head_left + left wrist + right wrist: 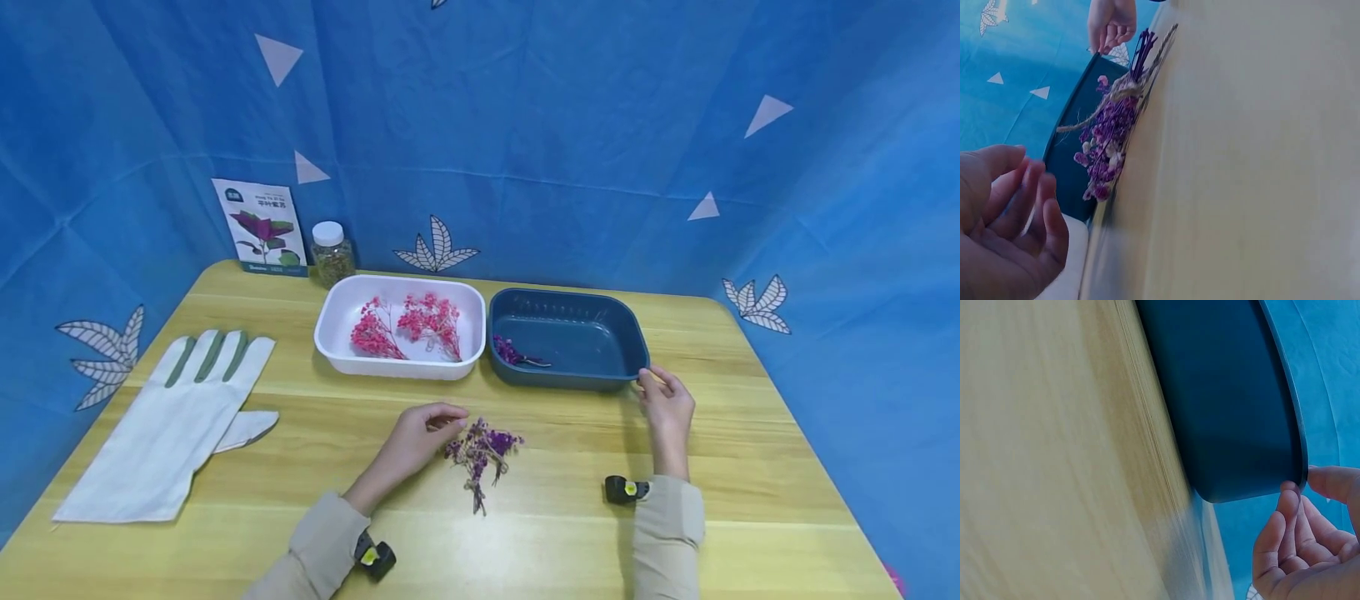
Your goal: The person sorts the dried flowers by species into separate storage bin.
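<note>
My left hand (423,435) is beside a small bunch of purple dried flowers (483,450) on the table. In the left wrist view its fingers (1047,212) are loosely bent, with nothing between them. Twine (1125,94) ties the bunch around its stems. With thumb and fingertips, my right hand (667,404) pinches the front right corner of the dark blue basin (570,382); the right wrist view shows the thumb on one side of the rim (1302,462) and fingertips on the other. Inside that basin, at the left, lies another purple sprig (510,350).
A white basin (401,367) with pink dried flowers (375,333) stands against the blue one's left side. White gloves (165,425) lie at the left. A seed packet (262,229) and a lidded jar (332,254) stand at the back, before a blue curtain (570,100).
</note>
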